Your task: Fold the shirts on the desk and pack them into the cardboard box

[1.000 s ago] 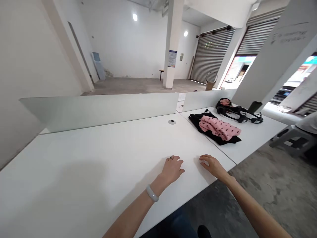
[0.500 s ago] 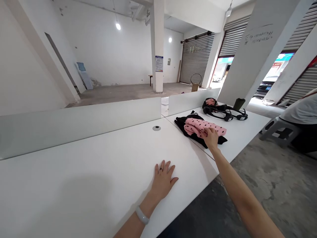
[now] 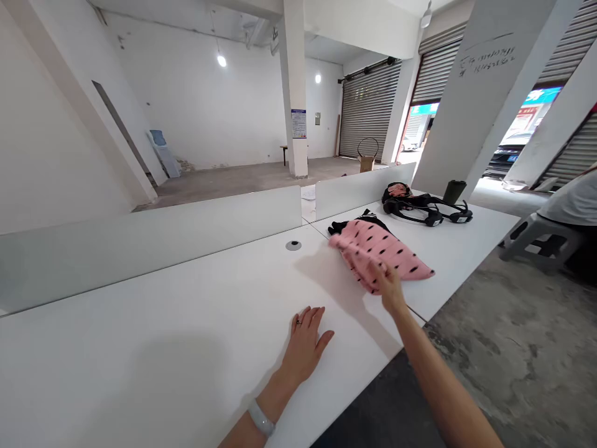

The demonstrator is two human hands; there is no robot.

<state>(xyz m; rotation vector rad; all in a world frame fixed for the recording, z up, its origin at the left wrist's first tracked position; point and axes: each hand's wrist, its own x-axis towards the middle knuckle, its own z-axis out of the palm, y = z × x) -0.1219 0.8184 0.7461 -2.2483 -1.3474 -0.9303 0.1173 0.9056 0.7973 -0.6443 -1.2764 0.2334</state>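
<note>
My right hand (image 3: 390, 287) grips the near edge of a pink cloth garment with black spots (image 3: 380, 249). The garment is lifted and partly spread, its left end blurred by motion; its exact kind I cannot tell. Beneath and behind it shows some black clothing (image 3: 373, 219), mostly covered. My left hand (image 3: 305, 342) rests on the white table (image 3: 186, 373) with its fingers apart and nothing in it. A ring is on one finger, and a pale bangle (image 3: 261, 418) circles the wrist.
Black head-strap devices (image 3: 429, 211), a dark bag with pink cloth (image 3: 396, 190) and a dark green cylinder (image 3: 454, 191) are at the table's far right. Low white partitions (image 3: 224, 225) line the back edge. A person in a light top (image 3: 573, 198) sits on a grey stool (image 3: 536, 239).
My right hand has pulled the pink garment up off the black clothing and toward me to the left, and it has unfolded somewhat. My left hand stays on the table, fingers slightly closer together.
</note>
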